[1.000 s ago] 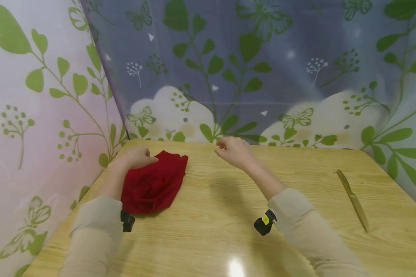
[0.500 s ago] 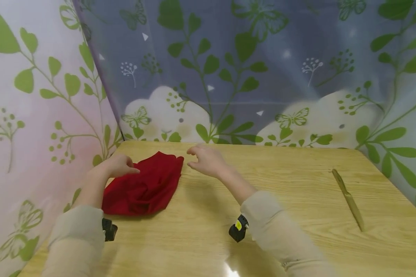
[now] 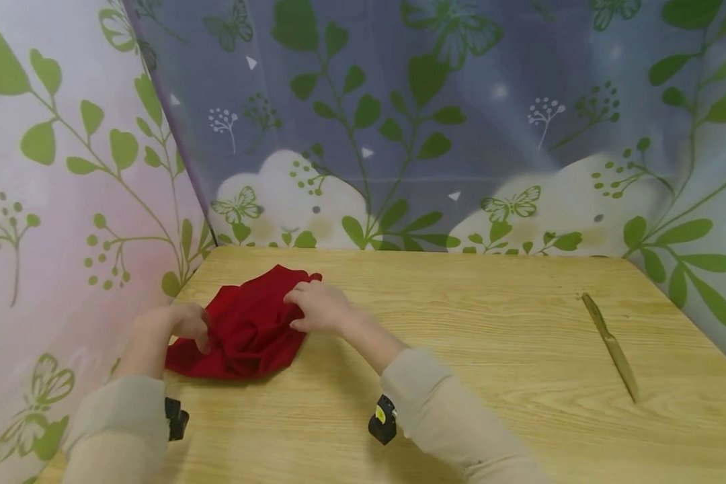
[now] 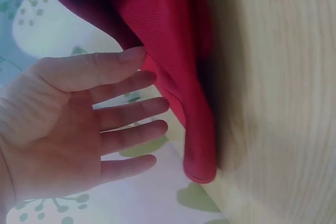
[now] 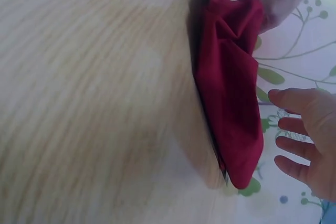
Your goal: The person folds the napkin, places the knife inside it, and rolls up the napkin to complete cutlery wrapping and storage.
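Observation:
A crumpled red cloth point(image 3: 251, 333) lies in a loose heap on the left part of the table, its folds raised in the middle. My left hand point(image 3: 184, 325) hovers at the cloth's left side; in the left wrist view its fingers point(image 4: 134, 111) are spread and nearly straight, the thumb tip overlapping the cloth's edge. Whether it touches I cannot tell. Over the right side of the heap is my right hand point(image 3: 322, 308), and the right wrist view shows its fingers point(image 5: 294, 148) relaxed, with a gap between them and the cloth. Neither hand grips anything.
A gold-coloured knife point(image 3: 611, 346) lies at the right of the wood-grain table point(image 3: 460, 316). Patterned curtains point(image 3: 363, 128) with leaves and butterflies stand along the back and sides. Both wrists carry a small black camera point(image 3: 383, 418).
My right hand has moved left from mid-table to the cloth's right side. The left hand has come back toward me, to its left side. The cloth lies much as before.

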`<state>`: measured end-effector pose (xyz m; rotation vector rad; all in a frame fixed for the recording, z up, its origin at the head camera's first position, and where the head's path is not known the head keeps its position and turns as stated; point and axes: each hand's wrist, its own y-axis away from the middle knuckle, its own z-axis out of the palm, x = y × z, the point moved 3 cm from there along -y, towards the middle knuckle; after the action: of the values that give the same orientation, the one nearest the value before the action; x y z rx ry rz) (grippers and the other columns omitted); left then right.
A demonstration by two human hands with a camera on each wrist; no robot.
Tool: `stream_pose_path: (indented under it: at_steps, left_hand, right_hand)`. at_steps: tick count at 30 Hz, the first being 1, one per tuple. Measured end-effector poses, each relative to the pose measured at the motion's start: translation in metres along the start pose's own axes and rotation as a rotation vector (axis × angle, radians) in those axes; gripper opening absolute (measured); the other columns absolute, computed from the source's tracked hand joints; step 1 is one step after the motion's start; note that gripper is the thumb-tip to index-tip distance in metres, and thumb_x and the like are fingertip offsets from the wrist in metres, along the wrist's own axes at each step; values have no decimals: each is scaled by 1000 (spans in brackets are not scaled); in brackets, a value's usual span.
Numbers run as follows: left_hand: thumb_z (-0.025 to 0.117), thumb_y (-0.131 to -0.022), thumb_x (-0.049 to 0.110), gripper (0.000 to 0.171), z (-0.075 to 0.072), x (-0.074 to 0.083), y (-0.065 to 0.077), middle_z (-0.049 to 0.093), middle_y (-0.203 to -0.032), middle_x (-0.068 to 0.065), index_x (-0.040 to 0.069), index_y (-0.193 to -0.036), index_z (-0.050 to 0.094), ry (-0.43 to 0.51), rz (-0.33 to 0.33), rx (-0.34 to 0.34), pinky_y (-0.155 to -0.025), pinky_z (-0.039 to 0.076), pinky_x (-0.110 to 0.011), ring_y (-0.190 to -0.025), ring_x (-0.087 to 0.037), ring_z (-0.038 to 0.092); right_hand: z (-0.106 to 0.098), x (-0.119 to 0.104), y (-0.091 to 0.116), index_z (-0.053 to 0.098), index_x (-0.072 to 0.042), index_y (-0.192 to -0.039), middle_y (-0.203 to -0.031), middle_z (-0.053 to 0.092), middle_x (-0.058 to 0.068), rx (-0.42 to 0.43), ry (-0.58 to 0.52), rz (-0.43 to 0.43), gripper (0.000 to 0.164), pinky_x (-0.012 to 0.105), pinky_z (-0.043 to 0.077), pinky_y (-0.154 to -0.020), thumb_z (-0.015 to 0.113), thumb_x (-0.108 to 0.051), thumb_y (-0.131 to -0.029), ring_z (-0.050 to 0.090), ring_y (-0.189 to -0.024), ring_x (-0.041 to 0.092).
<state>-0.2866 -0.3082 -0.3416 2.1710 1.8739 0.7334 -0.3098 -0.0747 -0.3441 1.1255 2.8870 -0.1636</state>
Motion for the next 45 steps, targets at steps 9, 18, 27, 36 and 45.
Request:
stream_pose_path:
  at_steps: [9, 18, 27, 36, 45]
  left_hand:
    - [73, -66, 18, 42, 15, -9, 2, 61, -99, -16, -4, -100, 62, -39, -40, -18, -84, 43, -49, -99, -38, 54]
    - [74, -64, 10, 43, 21, -4, -2, 59, -96, -17, -7, -99, 55, -65, -46, -17, -88, 42, -48, -99, -37, 54]
    - [74, -63, 6, 39, 27, -5, -1, 57, -91, -13, -3, -94, 53, -69, -74, -30, -86, 43, -47, -92, -31, 53]
    - [75, -62, 2, 31, 29, -3, 1, 56, -83, -12, -1, -84, 53, -43, -85, 37, -76, 46, -43, -81, -27, 52]
    - [68, -62, -5, 23, 30, 1, -4, 53, -73, -7, 3, -75, 51, -52, -32, 125, -65, 44, -36, -68, -23, 49]
  right_hand:
    - [26, -33, -5, 50, -23, -132, -131, 47, -7, -120, 78, -68, 53, 27, 40, -89, 65, -41, -84, 43, -116, 14]
    - [36, -41, -13, 67, -23, -97, -94, 60, -5, 6, 211, 65, 14, 28, 42, -68, 55, -22, -91, 55, -87, 15]
    - [34, -33, -12, 67, -18, -83, -80, 60, -3, 127, 169, 113, 14, 28, 48, -57, 54, -17, -89, 60, -75, 15]
    - [14, -13, -10, 69, -18, -88, -83, 63, -4, 226, 55, 202, 13, 27, 46, -54, 56, -16, -87, 61, -76, 13]
    - [12, 7, -7, 67, -16, -84, -79, 61, -2, 223, 48, 265, 12, 27, 45, -50, 55, -16, -88, 60, -71, 14]
